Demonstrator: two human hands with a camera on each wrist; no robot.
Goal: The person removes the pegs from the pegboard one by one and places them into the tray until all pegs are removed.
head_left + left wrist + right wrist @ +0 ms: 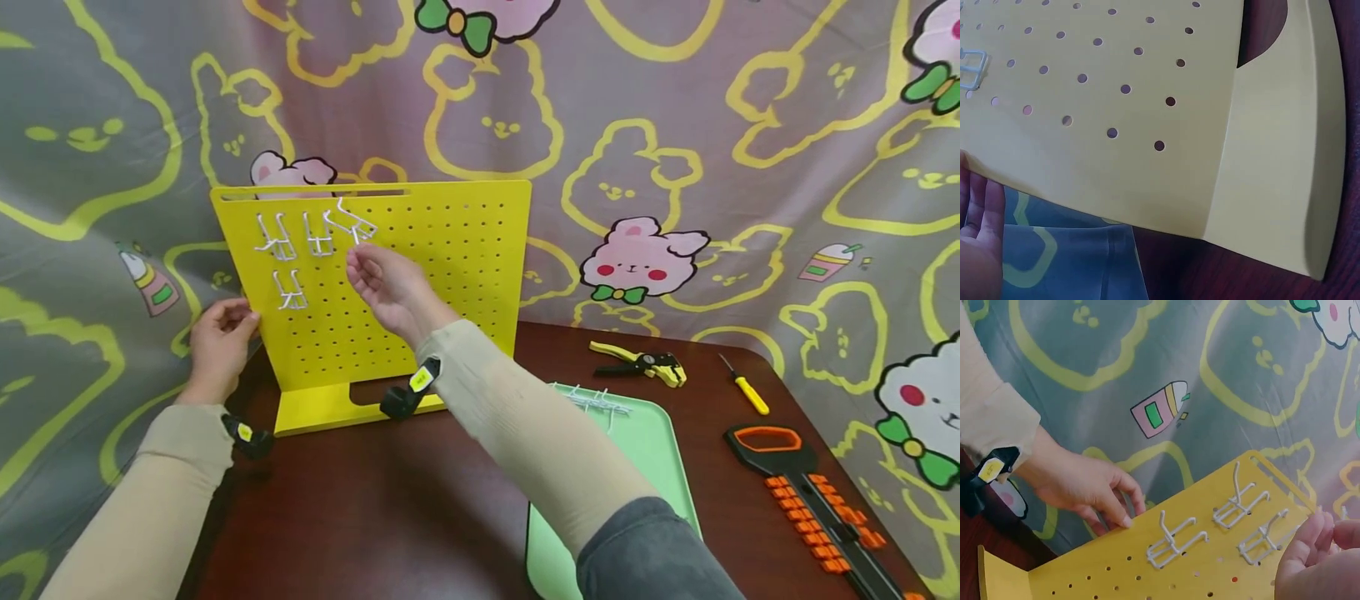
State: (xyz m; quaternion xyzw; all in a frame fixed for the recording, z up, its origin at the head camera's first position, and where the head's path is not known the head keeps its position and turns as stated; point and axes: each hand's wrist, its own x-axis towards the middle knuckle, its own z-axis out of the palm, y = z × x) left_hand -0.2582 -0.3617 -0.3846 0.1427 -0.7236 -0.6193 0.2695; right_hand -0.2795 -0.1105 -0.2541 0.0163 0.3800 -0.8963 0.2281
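The person's right hand (386,283), raised before the upper part of the yellow pegboard (457,275), pinches a white wire hook (365,230) between thumb and fingers. This hook lies tilted against the pegboard near its top slot; whether its ends sit in the holes cannot be told. The left hand (221,342) grasps the pegboard's left edge, thumb at the front and fingers behind. Each wrist carries a black device with a yellow label over a beige sleeve.

Three further white hooks hang on the pegboard: two at its upper left, an outer hook (281,248) and an inner hook (321,246), and a lower hook (294,300) beneath them. The pegboard stands upright on a dark brown table (375,517). To its front right lies a pale green tray (660,442) bearing a group of loose hooks (596,402), partly hidden by the right arm. Right of the pegboard lie a yellow-and-black wire stripper (648,364), then a yellow-handled screwdriver (752,396); a black rail with orange clips (825,500) lies nearer the viewer than the pegboard. Behind the pegboard hangs a rabbit-patterned curtain (495,108).
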